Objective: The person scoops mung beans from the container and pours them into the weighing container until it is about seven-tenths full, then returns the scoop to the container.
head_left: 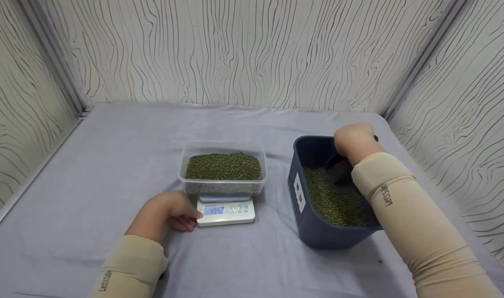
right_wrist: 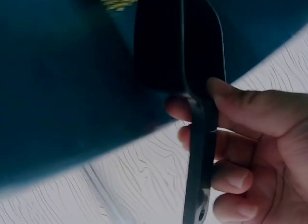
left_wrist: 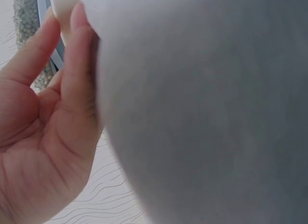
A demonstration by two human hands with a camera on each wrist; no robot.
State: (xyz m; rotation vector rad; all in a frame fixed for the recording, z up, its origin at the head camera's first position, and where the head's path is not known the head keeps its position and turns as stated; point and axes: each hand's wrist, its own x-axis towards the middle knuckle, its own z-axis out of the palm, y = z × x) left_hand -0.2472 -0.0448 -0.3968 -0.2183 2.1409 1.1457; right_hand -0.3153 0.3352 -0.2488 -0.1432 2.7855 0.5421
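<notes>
My right hand (head_left: pixel 355 140) grips a black scoop (right_wrist: pixel 199 151) by its handle, fingers curled round it. The scoop's blade dips inside a dark blue bin (head_left: pixel 330 238) partly filled with green mung beans (head_left: pixel 334 203). My left hand (head_left: pixel 175 211) pinches the left edge of a white digital kitchen scale (head_left: pixel 227 219) between thumb and fingers, as the left wrist view shows. On the scale sits a clear plastic container (head_left: pixel 223 187) holding more mung beans (head_left: pixel 223 166). The lit display (head_left: pixel 214 210) shows digits that look like 4942.
A pale grey cloth (head_left: pixel 111 165) covers the table. Wood-grain patterned panels (head_left: pixel 218 49) stand at the back and both sides. One small dark speck (head_left: pixel 380 261) lies right of the bin, near the front.
</notes>
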